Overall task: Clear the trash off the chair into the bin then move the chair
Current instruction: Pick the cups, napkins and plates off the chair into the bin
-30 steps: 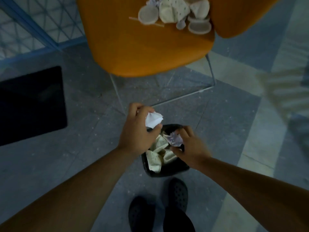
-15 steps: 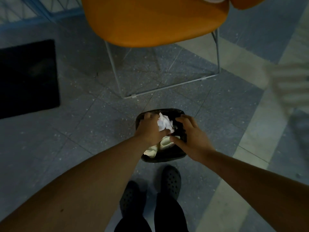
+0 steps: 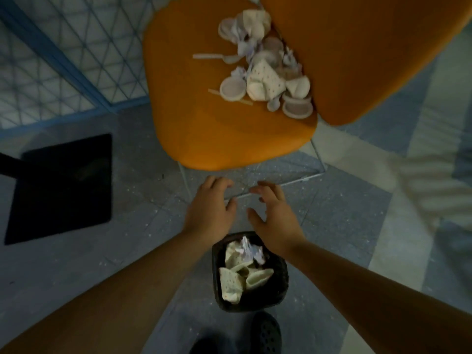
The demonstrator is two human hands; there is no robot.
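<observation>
While a heap of pale trash remains on the orange moulded chair seat, pushed back against the orange backrest: shallow round disposable bowls, crumpled paper, a dotted white wrapper, a plastic spoon and a thin wooden stick near the front of the heap. Well apart from the small black mesh bin on the grey speckled floor just ahead of a black clog. Already partly filled with crumpled paper and dotted wrappers. Left hand and right hand both empty, fingers spread and loosely curled, close together without touching, hanging between bin and seat edge above the chair's thin metal floor rail.

Likely risks from here: grabbing too much loose stuff at once and dropping light bowls or the spoon onto the floor on the way to the bin; missing the narrow opening; overfilling, with paper springing back out. Could also nudge the light bin over with a foot or forearm. Moving the chair before emptying would tip the rest off.
</observation>
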